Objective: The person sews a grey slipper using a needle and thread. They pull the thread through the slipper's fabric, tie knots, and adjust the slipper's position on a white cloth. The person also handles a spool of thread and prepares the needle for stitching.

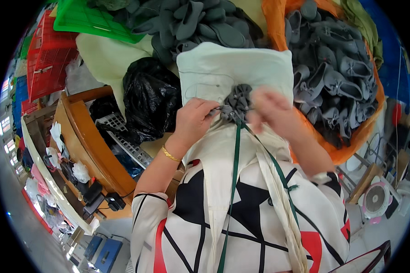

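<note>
My left hand (194, 120) is closed, thumb and fingertips pinching a small piece of grey fabric at the near edge of a white padded surface (264, 63). A bunch of dark grey fabric bows (238, 98) lies just right of those fingertips. My right hand (274, 113) hovers at the right side of the bunch, smeared by motion, so I cannot make out its fingers or anything in them. A thin dark thread (205, 85) loops over the white surface. Dark green straps (236, 154) run from the bunch down over my cream apron (216, 182).
An orange bag (373, 123) full of grey shoes (346, 68) stands at the right. More grey shoes (200, 22) are heaped at the far side. Left are a black plastic bag (151, 95), a wooden drawer unit (89, 141) and green (95, 20) and red crates (50, 54). A small fan (376, 198) is at far right.
</note>
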Demonstrator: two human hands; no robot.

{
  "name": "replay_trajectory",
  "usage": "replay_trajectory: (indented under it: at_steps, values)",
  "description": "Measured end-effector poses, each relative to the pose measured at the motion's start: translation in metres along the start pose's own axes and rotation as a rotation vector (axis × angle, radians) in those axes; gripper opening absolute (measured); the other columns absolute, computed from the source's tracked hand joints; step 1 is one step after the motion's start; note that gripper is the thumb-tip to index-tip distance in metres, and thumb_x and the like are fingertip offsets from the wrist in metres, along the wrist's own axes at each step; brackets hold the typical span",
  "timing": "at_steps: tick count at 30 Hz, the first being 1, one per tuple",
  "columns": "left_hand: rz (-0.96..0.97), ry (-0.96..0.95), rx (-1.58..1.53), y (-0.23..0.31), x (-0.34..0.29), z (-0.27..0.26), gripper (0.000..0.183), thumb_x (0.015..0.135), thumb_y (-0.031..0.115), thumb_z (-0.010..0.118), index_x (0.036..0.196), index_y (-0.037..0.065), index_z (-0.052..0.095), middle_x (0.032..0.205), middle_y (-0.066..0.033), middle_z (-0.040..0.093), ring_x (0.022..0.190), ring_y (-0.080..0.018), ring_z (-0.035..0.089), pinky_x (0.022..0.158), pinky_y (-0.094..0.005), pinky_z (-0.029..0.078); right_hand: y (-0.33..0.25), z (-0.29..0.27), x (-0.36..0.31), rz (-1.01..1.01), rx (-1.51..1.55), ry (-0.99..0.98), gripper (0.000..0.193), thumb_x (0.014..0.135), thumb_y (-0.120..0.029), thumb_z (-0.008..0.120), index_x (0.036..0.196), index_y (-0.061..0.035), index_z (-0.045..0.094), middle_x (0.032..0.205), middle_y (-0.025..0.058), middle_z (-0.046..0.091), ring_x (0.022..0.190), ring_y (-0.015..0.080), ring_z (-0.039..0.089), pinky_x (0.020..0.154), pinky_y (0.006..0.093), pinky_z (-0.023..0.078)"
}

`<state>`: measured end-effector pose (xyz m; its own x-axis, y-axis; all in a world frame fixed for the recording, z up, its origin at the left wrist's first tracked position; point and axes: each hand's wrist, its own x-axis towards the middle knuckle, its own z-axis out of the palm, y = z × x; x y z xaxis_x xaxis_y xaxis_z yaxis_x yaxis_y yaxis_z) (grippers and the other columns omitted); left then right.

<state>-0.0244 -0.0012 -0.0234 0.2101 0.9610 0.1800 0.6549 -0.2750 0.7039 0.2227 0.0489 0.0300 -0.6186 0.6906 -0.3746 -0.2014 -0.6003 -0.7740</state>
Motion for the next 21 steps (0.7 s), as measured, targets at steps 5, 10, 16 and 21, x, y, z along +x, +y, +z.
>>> replay_trajectory:
  at_steps: [5,10,16,21]
  values:
    - [0.107,0.127,0.294,-0.037,-0.004,-0.035,0.024,0.072,0.006,0.074,0.095,0.012,0.068,0.082,-0.0029,0.064,0.073,-0.0214,0.062,0.059,-0.0308,0.051,-0.102,-0.173,-0.083,-0.612,0.691,0.405,0.016,0.09,0.005,0.048,0.079,-0.0061,0.045,0.064,-0.0004,0.038,0.055,0.0103,0.04,0.056,0.0242,0.043]
    - [0.123,0.134,0.498,-0.063,0.0,-0.055,0.021,0.074,0.005,0.07,0.094,0.011,0.066,0.082,-0.0028,0.062,0.074,-0.0219,0.062,0.06,-0.0321,0.051,-0.131,-0.356,-0.258,-1.151,0.087,1.67,0.015,0.09,-0.009,0.055,0.086,0.0056,0.057,0.073,0.0083,0.056,0.068,0.0218,0.059,0.079,0.036,0.055]
    - [0.011,0.22,0.275,-0.071,0.018,-0.032,0.015,0.078,0.003,0.072,0.091,0.006,0.067,0.077,-0.0083,0.061,0.069,-0.0262,0.06,0.058,-0.0337,0.049,-0.068,-0.374,-0.317,-0.296,-0.875,2.231,0.026,0.093,-0.014,0.052,0.107,0.007,0.06,0.097,0.0175,0.067,0.084,0.0276,0.065,0.078,0.0396,0.053]
    - [-0.32,0.02,-0.291,-0.033,0.032,0.002,0.012,0.085,0.009,0.07,0.094,0.002,0.067,0.076,-0.0041,0.06,0.065,-0.0096,0.054,0.059,-0.0249,0.045,0.006,-0.231,-0.114,-0.404,-0.58,1.167,0.021,0.09,-0.005,0.055,0.11,-0.0062,0.06,0.096,0.0044,0.06,0.082,0.0143,0.061,0.079,0.0274,0.048]
